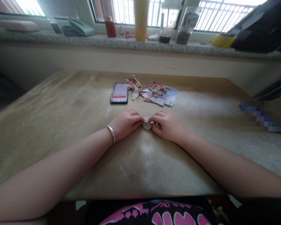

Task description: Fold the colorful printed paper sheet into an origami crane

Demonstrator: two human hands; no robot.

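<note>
From the wearer's head, we look forward and down, near our bare left hand (126,124) and bare right hand (168,125) mid-frame, across the flat tan counter (67,125) toward the speckled grey stone windowsill (128,44) up top.

The tan tabletop (67,131) carried a phone (120,90); just right of the phone lay folded printed paper (134,83), farther right of it overlapping printed sheets (159,93), and well right, a blurred bluish item (259,115).

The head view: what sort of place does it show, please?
Probably a room at home: a table stands below a speckled windowsill, and a railing is visible outside.
</note>
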